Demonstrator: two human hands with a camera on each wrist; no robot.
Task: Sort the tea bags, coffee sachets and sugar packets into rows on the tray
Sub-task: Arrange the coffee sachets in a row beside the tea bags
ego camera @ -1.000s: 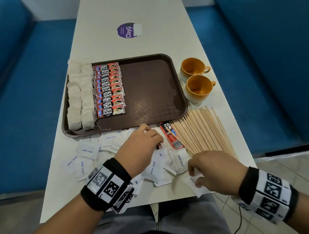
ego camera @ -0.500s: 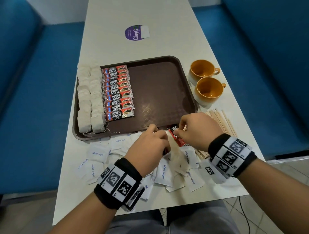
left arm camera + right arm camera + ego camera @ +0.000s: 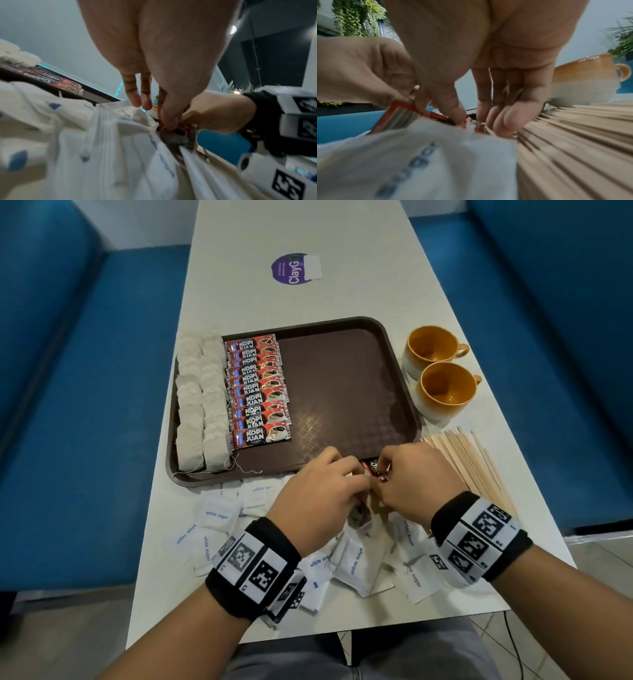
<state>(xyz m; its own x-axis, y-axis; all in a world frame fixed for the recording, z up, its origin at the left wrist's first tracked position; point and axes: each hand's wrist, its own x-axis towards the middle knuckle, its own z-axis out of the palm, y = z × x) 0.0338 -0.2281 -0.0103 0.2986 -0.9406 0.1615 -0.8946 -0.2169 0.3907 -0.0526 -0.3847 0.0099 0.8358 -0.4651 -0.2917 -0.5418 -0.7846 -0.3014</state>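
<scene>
— Why are both hands bunched at the tray's [image 3: 404, 392] six o'clock edge?

— I've got the left hand [image 3: 318, 494] and right hand [image 3: 416, 477] each pinching a stray coffee sachet [image 3: 375, 469] there — likely freeing them from the sugar packets [image 3: 356, 563] littering the tabletop [image 3: 308, 234]. Tea bags [image 3: 202, 402] fill the nine o'clock side, the coffee row [image 3: 258, 392] beside them.

Tray [image 3: 342, 364]: brown, rectangular, lying flat across the table's middle.
Tea bags [image 3: 202, 405]: pale, two overlapping columns along the tray's left edge.
Coffee sachets [image 3: 258, 392]: red "KOPI JUAN", one overlapping column just right of the tea bags.
Loose coffee sachet [image 3: 375, 469]: red, by the tray's near edge, mostly hidden.
Sugar packets [image 3: 356, 563]: white, blue lettering, scattered heap along the table's near edge.
</scene>
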